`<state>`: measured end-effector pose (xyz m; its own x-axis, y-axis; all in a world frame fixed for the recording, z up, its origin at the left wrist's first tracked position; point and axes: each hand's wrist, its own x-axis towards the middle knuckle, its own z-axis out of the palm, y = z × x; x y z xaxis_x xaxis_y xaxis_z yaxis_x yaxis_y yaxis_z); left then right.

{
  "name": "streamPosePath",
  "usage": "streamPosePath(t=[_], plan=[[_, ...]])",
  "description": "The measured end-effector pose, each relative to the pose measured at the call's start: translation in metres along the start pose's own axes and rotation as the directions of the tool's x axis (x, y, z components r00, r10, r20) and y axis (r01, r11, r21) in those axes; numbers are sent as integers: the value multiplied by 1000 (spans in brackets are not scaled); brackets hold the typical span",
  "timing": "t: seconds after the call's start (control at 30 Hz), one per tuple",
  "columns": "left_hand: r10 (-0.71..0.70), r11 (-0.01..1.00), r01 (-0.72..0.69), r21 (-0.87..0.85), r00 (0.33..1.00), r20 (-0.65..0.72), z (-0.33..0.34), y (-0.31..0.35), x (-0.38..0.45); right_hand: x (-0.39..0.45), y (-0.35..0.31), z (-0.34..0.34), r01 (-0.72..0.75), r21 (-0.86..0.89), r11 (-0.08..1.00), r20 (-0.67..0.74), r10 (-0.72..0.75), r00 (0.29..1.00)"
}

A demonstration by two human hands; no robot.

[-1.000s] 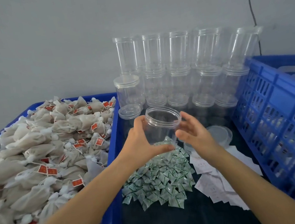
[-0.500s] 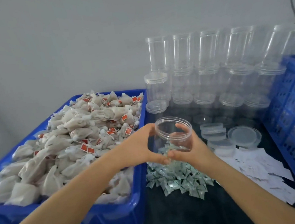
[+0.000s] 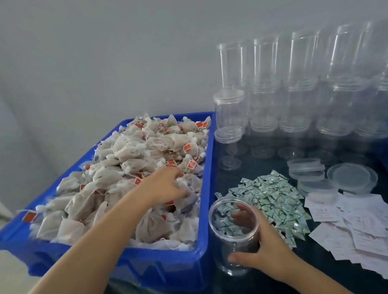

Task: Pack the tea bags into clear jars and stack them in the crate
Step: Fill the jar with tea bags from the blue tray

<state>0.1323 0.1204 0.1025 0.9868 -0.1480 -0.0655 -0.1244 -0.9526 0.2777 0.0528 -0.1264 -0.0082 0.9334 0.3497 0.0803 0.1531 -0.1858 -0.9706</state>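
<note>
Clear open plastic jar [image 3: 234, 237] upright on bench, right hand [image 3: 267, 251] curled round it | left hand [image 3: 168, 186] outstretched, fingers pinching beige mesh tea bag [image 3: 188, 189] in blue plastic bin [image 3: 207, 243]

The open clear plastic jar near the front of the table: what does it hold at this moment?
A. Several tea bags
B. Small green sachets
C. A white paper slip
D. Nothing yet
D. The open clear plastic jar, held by the right hand, is empty; the small green sachets only show through its wall.
</note>
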Motion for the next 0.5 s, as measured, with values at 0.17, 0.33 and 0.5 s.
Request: streamPosePath(t=[0.17,0.33,0.5], plan=[[17,896,-18,444,1000,6,20,6,6,-1,13,4,41,-36,999,6,-40,999],[-40,859,48,510,999,-28,31,13,15,-2,21,8,51,-45,998,-24,-52,998],[33,929,26,369,988,-153,24,8,13,-2,23,8,68,-38,997,-33,-70,997]])
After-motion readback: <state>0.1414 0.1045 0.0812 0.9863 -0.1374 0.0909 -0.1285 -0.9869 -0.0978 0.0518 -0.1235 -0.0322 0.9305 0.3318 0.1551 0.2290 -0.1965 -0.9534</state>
